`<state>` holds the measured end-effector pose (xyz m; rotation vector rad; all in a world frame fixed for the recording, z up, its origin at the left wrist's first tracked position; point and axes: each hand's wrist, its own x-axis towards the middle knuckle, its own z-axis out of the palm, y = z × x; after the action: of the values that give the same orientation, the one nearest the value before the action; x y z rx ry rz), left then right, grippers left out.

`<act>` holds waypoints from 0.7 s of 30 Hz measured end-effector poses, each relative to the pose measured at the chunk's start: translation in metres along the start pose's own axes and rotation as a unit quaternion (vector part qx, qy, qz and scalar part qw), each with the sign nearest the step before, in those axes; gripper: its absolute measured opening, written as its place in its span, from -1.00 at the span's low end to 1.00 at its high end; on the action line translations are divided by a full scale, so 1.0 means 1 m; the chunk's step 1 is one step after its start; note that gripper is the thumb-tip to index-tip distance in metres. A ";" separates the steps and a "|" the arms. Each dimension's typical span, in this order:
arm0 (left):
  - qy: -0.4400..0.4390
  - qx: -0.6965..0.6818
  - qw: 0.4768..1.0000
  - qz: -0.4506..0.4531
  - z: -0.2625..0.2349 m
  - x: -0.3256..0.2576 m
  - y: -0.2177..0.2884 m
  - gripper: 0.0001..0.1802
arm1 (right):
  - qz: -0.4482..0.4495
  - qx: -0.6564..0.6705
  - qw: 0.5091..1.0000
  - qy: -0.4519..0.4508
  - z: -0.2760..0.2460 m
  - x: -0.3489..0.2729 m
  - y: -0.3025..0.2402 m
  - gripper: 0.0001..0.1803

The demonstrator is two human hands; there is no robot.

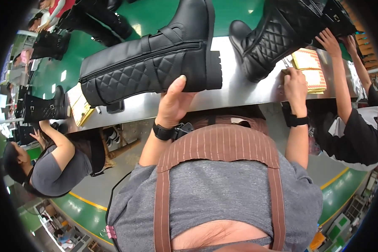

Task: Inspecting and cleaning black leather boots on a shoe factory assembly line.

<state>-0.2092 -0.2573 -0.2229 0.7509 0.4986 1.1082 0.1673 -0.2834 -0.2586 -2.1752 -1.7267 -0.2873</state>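
My left hand (174, 103) is wrapped under the heel end of a tall black boot (130, 69), thumb on its side. The boot lies tilted over the bench, sole to the right, with a quilted shaft, straps and a long side zipper facing up. Over the bench's near edge, my right hand (296, 86) is closed on a small tool with a shiny metal tip; its exact kind is unclear. Just beyond that hand stands a second quilted black boot (264, 46), leaning right. A stack of yellow and red patterned paper (315, 75) lies beside my right hand.
The metal bench (239, 94) runs left to right before me. On the right, a co-worker's hands (332, 44) touch black footwear. A person (59, 168) on the left handles another boot (44, 107). More yellow paper (80, 105) and a black flat object (115, 107) lie nearby.
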 end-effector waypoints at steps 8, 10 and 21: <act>-0.017 -0.048 0.998 0.023 -0.016 -0.005 0.002 -0.43 | 0.008 0.204 0.975 -0.086 -0.046 0.006 -0.025 -0.76; -0.007 -0.022 0.999 0.045 -0.014 -0.008 -0.003 -0.36 | -0.013 0.369 0.921 -0.120 -0.089 0.006 -0.066 -0.72; 0.060 0.080 0.984 0.145 0.018 -0.016 0.007 -0.69 | -0.034 0.626 0.774 -0.092 -0.090 0.039 -0.217 -0.70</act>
<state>-0.2072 -0.2754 -0.2061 0.9216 0.5980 1.4031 -0.0290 -0.2401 -0.1307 -1.1186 -1.3610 0.8671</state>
